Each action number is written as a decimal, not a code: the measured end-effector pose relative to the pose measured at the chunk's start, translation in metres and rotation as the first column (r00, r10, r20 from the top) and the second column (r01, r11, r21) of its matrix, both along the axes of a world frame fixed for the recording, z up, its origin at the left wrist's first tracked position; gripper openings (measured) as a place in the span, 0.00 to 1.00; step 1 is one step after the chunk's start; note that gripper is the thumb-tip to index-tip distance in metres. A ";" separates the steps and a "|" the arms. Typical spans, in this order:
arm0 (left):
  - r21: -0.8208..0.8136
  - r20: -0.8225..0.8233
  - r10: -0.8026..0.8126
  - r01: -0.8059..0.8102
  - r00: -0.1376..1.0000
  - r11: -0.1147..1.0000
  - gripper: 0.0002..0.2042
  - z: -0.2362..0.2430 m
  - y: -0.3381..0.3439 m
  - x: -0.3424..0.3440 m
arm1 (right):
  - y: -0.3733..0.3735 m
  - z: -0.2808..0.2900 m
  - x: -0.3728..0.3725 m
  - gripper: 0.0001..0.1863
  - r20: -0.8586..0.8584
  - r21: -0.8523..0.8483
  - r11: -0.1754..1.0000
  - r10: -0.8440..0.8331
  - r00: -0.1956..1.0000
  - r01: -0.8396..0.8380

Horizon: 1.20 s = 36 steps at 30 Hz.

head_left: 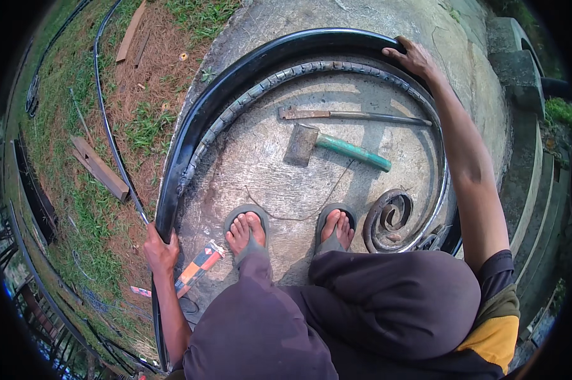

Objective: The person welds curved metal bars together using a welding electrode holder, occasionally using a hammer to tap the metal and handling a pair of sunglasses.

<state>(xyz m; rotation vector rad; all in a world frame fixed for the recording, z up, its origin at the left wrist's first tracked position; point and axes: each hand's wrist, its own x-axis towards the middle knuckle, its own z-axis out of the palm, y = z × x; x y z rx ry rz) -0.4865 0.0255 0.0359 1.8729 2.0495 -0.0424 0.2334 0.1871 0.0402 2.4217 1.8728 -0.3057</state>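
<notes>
A long black curved metal bar (283,42) arches around an inner curved strip (324,66) with many segments, which sweeps down to a dark spiral metal piece (388,225). My left hand (161,253) grips the black bar at the lower left. My right hand (412,60) holds it at the upper right, thumb on the inner side. Within the arch, a metal-headed hammer with a green handle (352,152) lies below a long metal tool (377,119) with a flat end. A thin bent wire (286,217) rests between my sandalled feet (336,229).
I am on a concrete slab (463,82) bordered at left by grass with wood offcuts (99,168) and long black bars (32,190). An orange patterned strip (197,269) lies by my left hand. Concrete blocks and step-like edges (514,82) stand at right.
</notes>
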 end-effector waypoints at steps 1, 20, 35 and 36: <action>0.023 0.004 -0.009 0.009 1.000 1.000 0.21 0.000 -0.001 0.000 | -0.002 0.000 -0.002 0.44 0.004 -0.019 1.000 -0.013 1.000 0.013; 0.134 0.050 -0.029 0.022 0.998 0.991 0.21 -0.007 -0.003 0.003 | -0.338 -0.029 0.044 0.39 0.041 0.226 0.815 -0.555 0.831 0.533; 0.132 0.028 -0.039 0.035 0.999 0.991 0.22 -0.005 -0.002 0.008 | -0.352 -0.040 0.050 0.20 0.082 0.098 0.808 -0.588 0.805 0.580; 0.137 0.030 -0.043 0.038 0.999 0.990 0.22 -0.007 -0.002 0.005 | -0.346 -0.036 0.053 0.20 0.103 0.048 0.794 -0.607 0.788 0.606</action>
